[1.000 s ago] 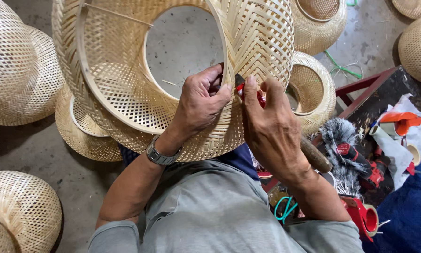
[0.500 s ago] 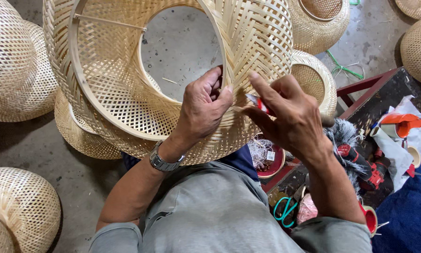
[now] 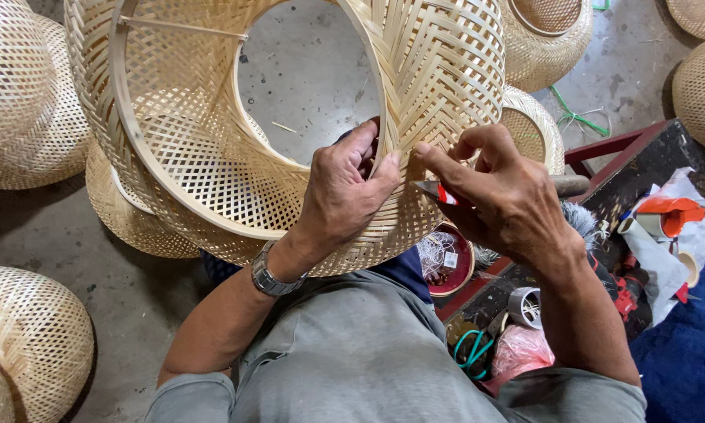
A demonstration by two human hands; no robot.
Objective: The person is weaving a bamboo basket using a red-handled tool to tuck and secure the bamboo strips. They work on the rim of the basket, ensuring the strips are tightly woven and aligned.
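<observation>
Head view. A large open-weave pale bamboo basket frame (image 3: 211, 157) is held over the lap, centre left. The left hand (image 3: 344, 188) clenches its inner rim, thumb outside and fingers curled inside. The right hand (image 3: 509, 200), just right of it, pinches a small red-handled blade (image 3: 440, 192) whose tip touches the woven wall. A metal wristwatch (image 3: 268, 274) circles the left wrist. Similar woven baskets (image 3: 23, 102) rest on the grey concrete floor (image 3: 125, 298). Green-handled scissors (image 3: 470, 348) lie near right.

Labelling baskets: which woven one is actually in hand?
The big open-ended woven shade at centre: left hand grips its rim, right hand works beside it. The others sit untouched on the floor.
</observation>
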